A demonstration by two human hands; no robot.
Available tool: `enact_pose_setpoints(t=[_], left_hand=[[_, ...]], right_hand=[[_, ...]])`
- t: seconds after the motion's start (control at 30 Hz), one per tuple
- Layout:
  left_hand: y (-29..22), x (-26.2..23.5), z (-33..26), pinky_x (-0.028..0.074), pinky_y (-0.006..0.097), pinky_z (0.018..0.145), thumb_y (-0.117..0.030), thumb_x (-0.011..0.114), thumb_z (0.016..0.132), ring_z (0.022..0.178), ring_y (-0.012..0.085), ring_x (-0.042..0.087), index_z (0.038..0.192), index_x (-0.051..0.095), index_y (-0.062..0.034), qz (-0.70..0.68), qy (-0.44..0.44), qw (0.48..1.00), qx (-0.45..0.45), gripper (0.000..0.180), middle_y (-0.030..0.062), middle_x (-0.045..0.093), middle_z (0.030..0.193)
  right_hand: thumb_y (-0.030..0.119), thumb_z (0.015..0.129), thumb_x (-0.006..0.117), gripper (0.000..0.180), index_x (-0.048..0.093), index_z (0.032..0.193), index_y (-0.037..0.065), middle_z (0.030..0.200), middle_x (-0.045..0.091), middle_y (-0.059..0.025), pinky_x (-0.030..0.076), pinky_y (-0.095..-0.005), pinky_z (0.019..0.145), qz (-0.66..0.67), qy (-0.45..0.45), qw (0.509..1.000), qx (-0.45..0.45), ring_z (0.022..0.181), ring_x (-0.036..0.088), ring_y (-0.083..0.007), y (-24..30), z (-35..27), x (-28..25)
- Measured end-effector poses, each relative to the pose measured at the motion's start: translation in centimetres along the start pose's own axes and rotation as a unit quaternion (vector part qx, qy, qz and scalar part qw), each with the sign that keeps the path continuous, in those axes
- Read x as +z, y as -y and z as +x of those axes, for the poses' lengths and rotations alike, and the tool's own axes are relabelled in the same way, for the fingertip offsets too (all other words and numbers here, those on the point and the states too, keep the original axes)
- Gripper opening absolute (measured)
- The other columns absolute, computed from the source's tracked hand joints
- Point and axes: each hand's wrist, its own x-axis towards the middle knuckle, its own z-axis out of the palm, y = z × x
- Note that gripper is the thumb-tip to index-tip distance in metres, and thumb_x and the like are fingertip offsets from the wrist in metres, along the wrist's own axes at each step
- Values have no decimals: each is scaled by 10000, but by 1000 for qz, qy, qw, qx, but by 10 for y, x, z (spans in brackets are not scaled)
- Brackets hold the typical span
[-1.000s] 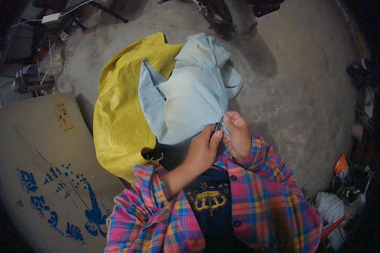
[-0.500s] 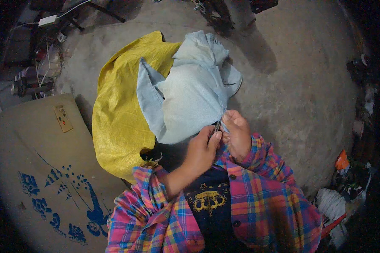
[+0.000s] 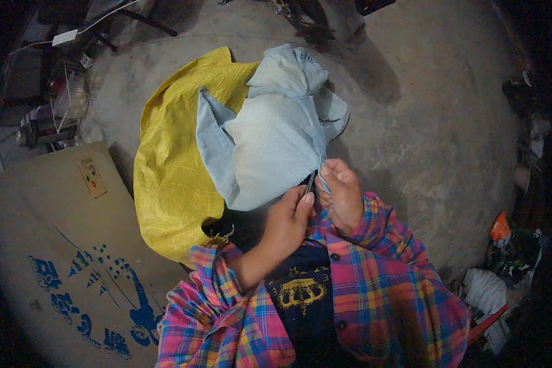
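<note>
A light blue denim garment [image 3: 270,150] lies bunched over my lap and the yellow woven sheet [image 3: 172,159]. My right hand [image 3: 342,193] is closed, pinching the garment's edge at its lower right corner. Close beside it, my left hand [image 3: 286,218] grips a slim dark metal tool [image 3: 311,182], thumb on top. The tool's tip points up toward the pinched edge. Whether it is a pair of snips or tweezers I cannot make out. Part of the tool is hidden in my left fingers.
At the left stands a brown panel [image 3: 49,202] with blue printed figures. A white wire rack [image 3: 67,101] and a white power strip [image 3: 64,38] lie beyond it. Concrete floor [image 3: 435,122] spreads to the right, with white bags [image 3: 484,291] and an orange item [image 3: 500,227] at its edge.
My left hand has drawn the metal tool slightly back and left, away from the pinched edge. My right hand keeps its pinch; the whole view has shifted a little.
</note>
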Motion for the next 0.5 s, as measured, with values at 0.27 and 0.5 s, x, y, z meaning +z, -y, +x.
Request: enact_pose_setpoints(t=[0.27, 0.5], left_hand=[[-1, 4, 5, 411, 289, 543, -208, 423, 835, 579, 186, 530, 926, 488, 10, -20, -9, 1000, 7, 245, 127, 546, 644], [0, 8, 11, 411, 303, 547, -198, 435, 829, 581, 211, 542, 906, 498, 16, -15, -46, 998, 39, 236, 157, 548, 657]], right_hand=[[190, 828, 442, 154, 445, 883, 47, 635, 462, 7, 317, -182, 405, -14, -6, 1000, -5, 490, 411, -56, -4, -1, -2], [192, 831, 436, 143, 448, 870, 54, 643, 462, 10, 292, -181, 400, -19, 3, 1000, 4, 489, 392, -45, -4, -1, -4]])
